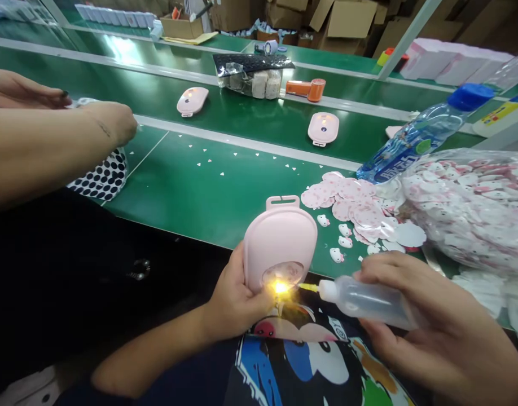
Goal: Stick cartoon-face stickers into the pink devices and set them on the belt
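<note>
My left hand [233,299] grips a pale pink rounded plastic case [280,242] from below, its looped tab pointing up. Low on the case is an oval recess with a bright yellow light glowing at its edge. In my right hand [437,321] is a translucent squeeze bottle [369,300] with a white cap. Its thin yellow nozzle points left at the lower edge of the case; glare hides whether it touches. Beyond my right hand lie small white cat-face pieces [337,255] and a heap of round pink stickers [352,203].
At the left, a co-worker's arm [51,146] reaches over a dotted cloth [104,175]. A tilted water bottle [424,132] and a clear bag of cat-face pieces [466,208] stand right. Two pink cases [323,128] and an orange tape dispenser [306,89] lie farther back on the green table [191,197].
</note>
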`<state>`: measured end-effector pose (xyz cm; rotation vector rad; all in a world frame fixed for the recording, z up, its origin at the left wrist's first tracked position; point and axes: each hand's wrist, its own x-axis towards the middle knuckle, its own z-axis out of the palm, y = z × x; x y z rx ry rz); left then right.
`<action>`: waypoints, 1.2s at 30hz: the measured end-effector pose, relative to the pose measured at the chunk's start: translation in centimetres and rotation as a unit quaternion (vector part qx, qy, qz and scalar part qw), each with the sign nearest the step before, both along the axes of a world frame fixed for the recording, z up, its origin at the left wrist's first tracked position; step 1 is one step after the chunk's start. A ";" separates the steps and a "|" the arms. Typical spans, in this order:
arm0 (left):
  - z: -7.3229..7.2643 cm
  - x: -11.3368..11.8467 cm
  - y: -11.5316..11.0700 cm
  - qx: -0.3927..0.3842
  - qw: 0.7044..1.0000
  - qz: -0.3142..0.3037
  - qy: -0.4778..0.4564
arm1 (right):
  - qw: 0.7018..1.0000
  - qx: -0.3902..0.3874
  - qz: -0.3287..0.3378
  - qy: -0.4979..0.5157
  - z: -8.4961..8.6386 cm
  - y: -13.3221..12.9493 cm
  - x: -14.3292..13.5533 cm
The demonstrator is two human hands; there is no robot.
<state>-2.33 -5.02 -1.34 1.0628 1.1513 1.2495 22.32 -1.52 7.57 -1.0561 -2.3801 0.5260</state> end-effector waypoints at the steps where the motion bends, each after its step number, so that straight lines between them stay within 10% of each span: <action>1: 0.0 0.0 -0.1 0.009 1.000 -0.011 -0.004 | 1.000 -0.008 -0.001 -0.008 -0.1 -0.2 0.2; 36: 1.5 1.0 -0.1 0.090 0.994 -0.062 -0.030 | 0.998 -0.039 -0.005 -0.044 -0.5 -0.7 0.7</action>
